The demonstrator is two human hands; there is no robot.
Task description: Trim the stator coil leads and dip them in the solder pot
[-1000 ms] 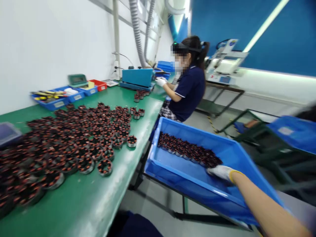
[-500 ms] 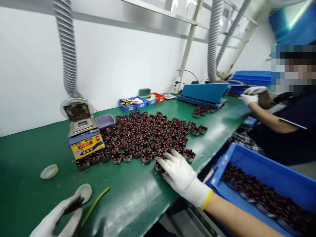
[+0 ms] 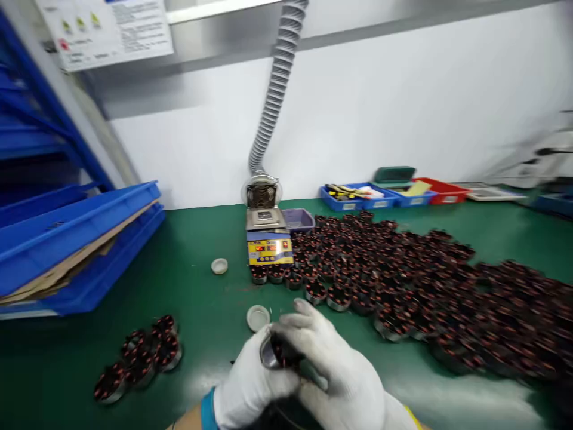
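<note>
My white-gloved left hand (image 3: 248, 379) and white-gloved right hand (image 3: 347, 373) meet at one dark, silver-rimmed ring-shaped part (image 3: 269, 353)

In the head view, I have the ring-shaped part between my two hands, over the near side of the smooth green bench (image 3: 192, 263). My left hand is curled around it, clasping it with its silvery rim showing. My right hand is bent over its other side, thumb apart from the fingers; blur and overlap mean I cannot tell whether those fingers pinch it.

To the left of my hands lies a small cluster of dark ring parts with copper-coloured windings (image 3: 141, 358). Beyond it, farther left, are stacked blue plastic trays (image 3: 85, 224) with brown sheets of card (image 3: 76, 263) between them.

Just beyond my hands is a shallow round whitish dish (image 3: 258, 318); a second small whitish dish (image 3: 219, 266) lies farther off, slightly left. Straight ahead, well apart from my hands, stands a boxy yellow-and-blue device with red digits (image 3: 270, 249), a grey ribbed hose (image 3: 274, 89) rising behind it. A purple plastic tray (image 3: 298, 220) sits at its right.

To the right of my hands, a broad crowd of similar copper-wound rings (image 3: 403, 280) covers the bench, with small blue bins (image 3: 342, 205) and a red tray (image 3: 443, 192) behind.
</note>
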